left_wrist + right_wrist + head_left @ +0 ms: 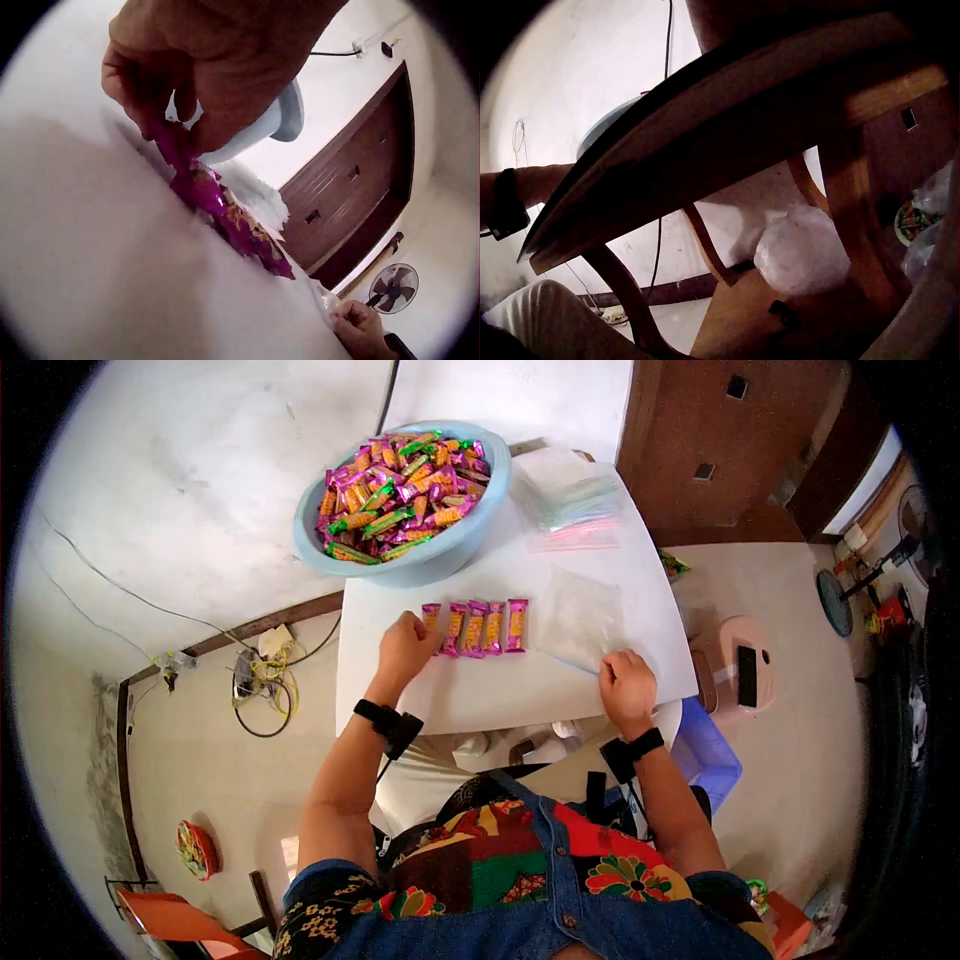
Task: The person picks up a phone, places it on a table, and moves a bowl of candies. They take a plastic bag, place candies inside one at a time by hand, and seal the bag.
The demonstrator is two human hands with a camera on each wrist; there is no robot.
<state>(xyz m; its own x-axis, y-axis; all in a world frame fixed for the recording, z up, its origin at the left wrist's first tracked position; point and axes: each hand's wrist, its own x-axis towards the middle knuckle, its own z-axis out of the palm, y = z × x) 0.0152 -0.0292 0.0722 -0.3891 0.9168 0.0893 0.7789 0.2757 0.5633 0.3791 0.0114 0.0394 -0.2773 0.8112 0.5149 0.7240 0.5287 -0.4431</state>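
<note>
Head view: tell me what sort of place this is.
Probably a room in a home, perhaps used for small-scale packing: a blue basin heaped with wrapped packets, plastic bags on a white table, and a standing fan.

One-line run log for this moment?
left grip: pinches leftmost packet | right grip: holds clear bag by near corner | blue basin: heaped with packets

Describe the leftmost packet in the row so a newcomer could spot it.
On the white table, find the blue basin heaped with wrapped snacks. On the person's side of it lies a row of purple packets. The target is the left-end packet, the only one in the row pinched by the left grip.
</note>
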